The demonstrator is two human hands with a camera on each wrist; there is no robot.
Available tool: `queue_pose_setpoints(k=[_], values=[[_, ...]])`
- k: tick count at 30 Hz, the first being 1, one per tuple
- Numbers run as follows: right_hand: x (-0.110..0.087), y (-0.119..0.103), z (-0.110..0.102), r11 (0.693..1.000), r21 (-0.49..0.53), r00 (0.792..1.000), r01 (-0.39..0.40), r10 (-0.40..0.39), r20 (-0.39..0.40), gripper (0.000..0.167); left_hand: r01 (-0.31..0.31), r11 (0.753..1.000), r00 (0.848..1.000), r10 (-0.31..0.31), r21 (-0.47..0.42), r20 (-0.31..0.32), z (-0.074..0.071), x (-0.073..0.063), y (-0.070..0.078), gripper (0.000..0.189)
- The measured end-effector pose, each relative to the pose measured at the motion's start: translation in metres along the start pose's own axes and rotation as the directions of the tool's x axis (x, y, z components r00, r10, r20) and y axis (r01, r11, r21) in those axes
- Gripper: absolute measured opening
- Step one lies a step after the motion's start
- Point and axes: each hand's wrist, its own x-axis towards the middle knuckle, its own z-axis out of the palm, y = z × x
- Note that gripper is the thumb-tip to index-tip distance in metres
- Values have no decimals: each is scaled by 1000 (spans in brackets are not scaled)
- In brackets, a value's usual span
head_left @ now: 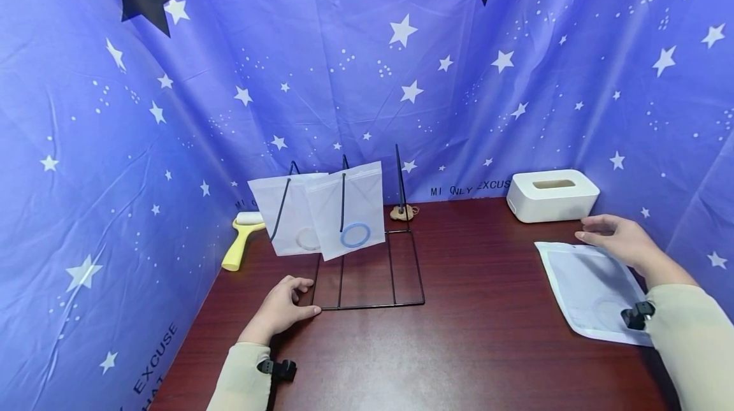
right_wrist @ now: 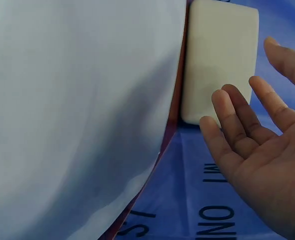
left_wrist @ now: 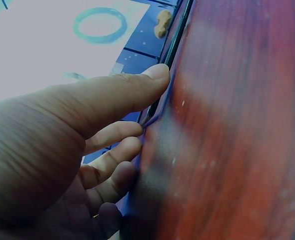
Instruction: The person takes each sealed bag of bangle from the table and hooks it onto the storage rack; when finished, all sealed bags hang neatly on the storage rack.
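Left hand (head_left: 281, 308): touching near-left corner of wire rack (head_left: 369, 306) with straight thumb and loosely bent fingers; not closed into a firm grasp; probably steadying.
Right hand (head_left: 618, 242): hovering well right of rack, over far edge of loose pouch (head_left: 585, 280); spread wide, holding nothing; apart from pouch in right wrist view.
Loose pouch: lying flat, well right of rack, with faint ring print; not yet racked.
Pouch pickup: seems the step in hand, at the reach stage; looks to call for lowering onto pouch's edge, pinching it, then carrying left toward rack's right upright.
Racked pouches: standing in rack, left one (head_left: 278, 207) partly behind right one (head_left: 364, 204); crossed by front wires of left and middle uprights.
Tan piece (head_left: 404, 214): by foot of rack's right upright.
Roller (head_left: 235, 252): left of rack.
Tissue box (head_left: 522, 204): right of rack, farther back.
Table (head_left: 459, 347): under rack.
Starry curtain (head_left: 344, 48): behind rack.
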Motion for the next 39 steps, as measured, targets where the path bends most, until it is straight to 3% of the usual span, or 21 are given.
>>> queue_pose_setpoints(k=[18,29,39], values=[[5,23,-1,995,-95,997,-6,14,78,72,7,1000,1000,-7,13,7,-3,-1,6,56],[7,32,0,990,-136,984,-46,69,165,78,11,1000,1000,-11,8,9,-3,-3,7,56],[8,33,2,986,-167,981,-21,53,189,73,9,1000,1000,-9,3,10,-3,-2,7,55]])
